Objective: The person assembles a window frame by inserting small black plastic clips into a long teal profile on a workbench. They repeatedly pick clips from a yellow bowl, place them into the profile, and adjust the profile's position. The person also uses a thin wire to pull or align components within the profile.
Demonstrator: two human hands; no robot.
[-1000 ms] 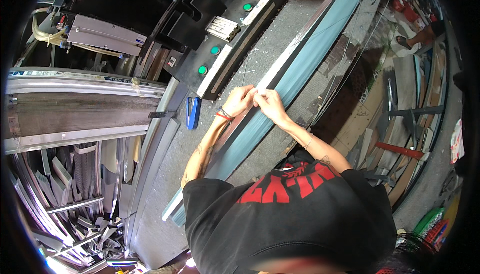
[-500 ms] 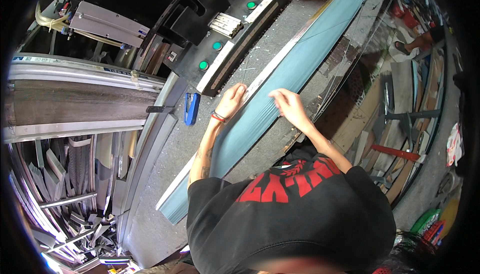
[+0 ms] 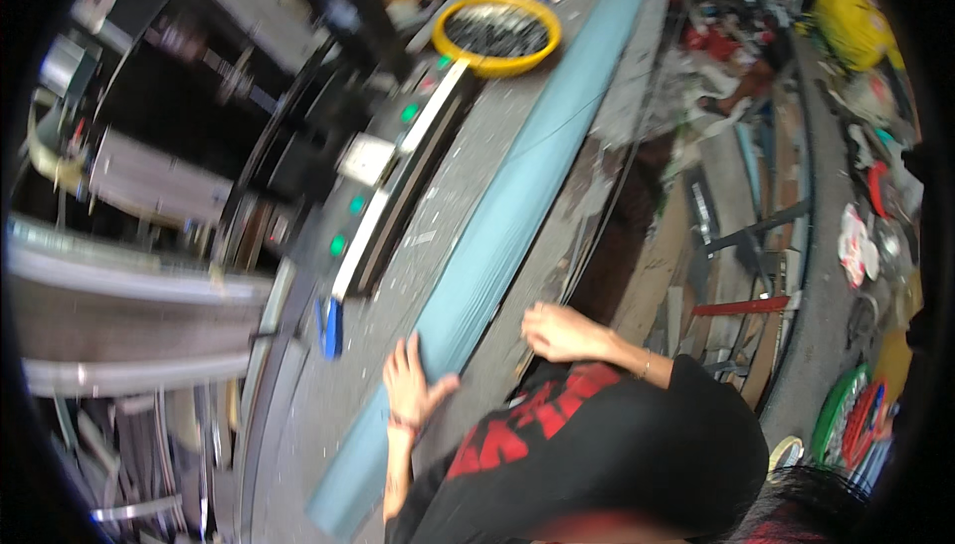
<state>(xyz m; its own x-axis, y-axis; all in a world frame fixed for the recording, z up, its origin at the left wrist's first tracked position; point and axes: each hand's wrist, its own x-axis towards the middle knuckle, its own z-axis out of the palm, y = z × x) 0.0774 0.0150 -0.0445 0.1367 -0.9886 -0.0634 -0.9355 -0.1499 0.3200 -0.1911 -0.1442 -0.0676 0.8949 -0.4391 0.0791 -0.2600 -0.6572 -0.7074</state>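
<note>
A long light-blue strip (image 3: pixel 500 201), wrinkled like film along its surface, runs diagonally across the grey worktop (image 3: pixel 428 221) from the far end to the near left. My left hand (image 3: pixel 410 385) lies on its near part with fingers spread and thumb apart, gripping nothing. To the right of the strip and off it, my right hand (image 3: pixel 562 332) hovers near the worktop's edge, fingers curled in. What those fingers hold, if anything, is hidden. A blue stapler (image 3: pixel 331 329) rests on the worktop, left of my left hand.
A yellow basket (image 3: pixel 550 39) of small dark pieces stands at the far end. Along the left runs a machine panel with several green buttons (image 3: pixel 338 245). Stacked profiles (image 3: pixel 139 320) fill the left side. Offcuts lie in a rack with a red bar (image 3: pixel 741 306) at right.
My left hand has opened from a closed grip and lies flat on the strip. My right hand has moved off the strip. The strip's white left edge no longer shows. The view has shifted.
</note>
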